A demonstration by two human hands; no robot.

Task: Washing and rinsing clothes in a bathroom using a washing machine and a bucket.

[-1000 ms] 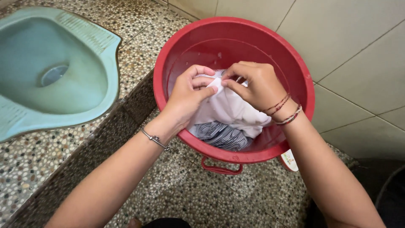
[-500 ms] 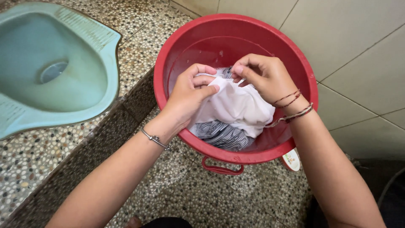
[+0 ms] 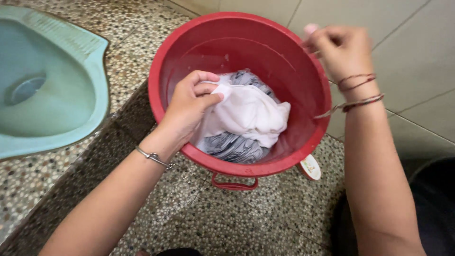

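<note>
Left hand [image 3: 189, 106] fingers clamped on white cloth [image 3: 246, 114] in red bucket [image 3: 189, 156]; right hand [image 3: 342, 47] fingers curled together, blurred; round white label [image 3: 310, 167] beside bucket

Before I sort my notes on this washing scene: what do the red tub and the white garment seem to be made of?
The red tub looks like moulded plastic: smooth, glossy, uniformly coloured, with a moulded handle at its base. The white garment, gripped by the left hand, looks like soft fabric, perhaps cotton: it folds and bunches limply. The exact fibre cannot be told.
</note>
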